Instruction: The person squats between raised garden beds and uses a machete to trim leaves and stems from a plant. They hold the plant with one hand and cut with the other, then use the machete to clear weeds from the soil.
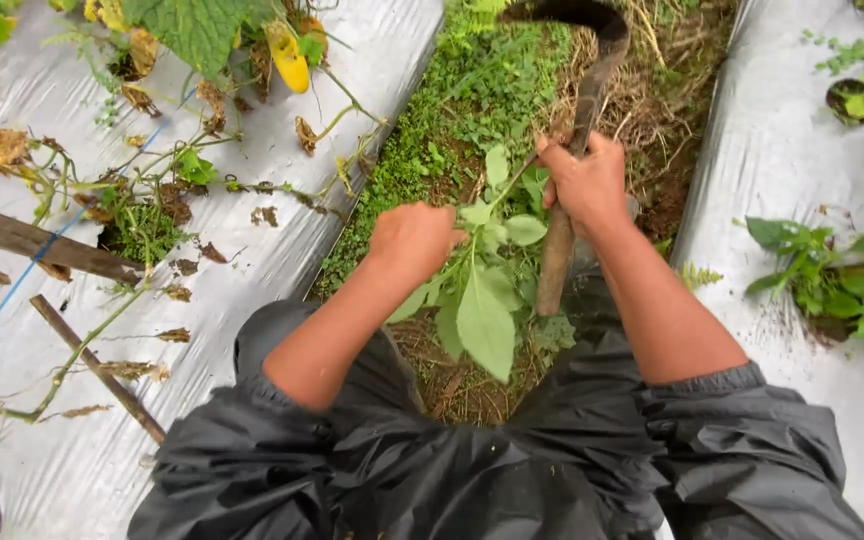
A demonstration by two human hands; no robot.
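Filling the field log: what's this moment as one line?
left hand: grips leafy weed | right hand: holds sickle | furrow between plastic-covered beds

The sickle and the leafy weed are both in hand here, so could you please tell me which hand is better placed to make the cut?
Right, probably. The right hand grips the sickle by its wooden handle, blade curving above, while the left hand is closed on the leafy weed, holding it.

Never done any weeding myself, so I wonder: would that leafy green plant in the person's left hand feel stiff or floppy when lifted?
Probably floppy: the leafy plant's broad leaves droop below the left hand. It looks light, since its stem appears thin. The leaves seem soft and may tear easily, though firmness cannot be judged for sure.
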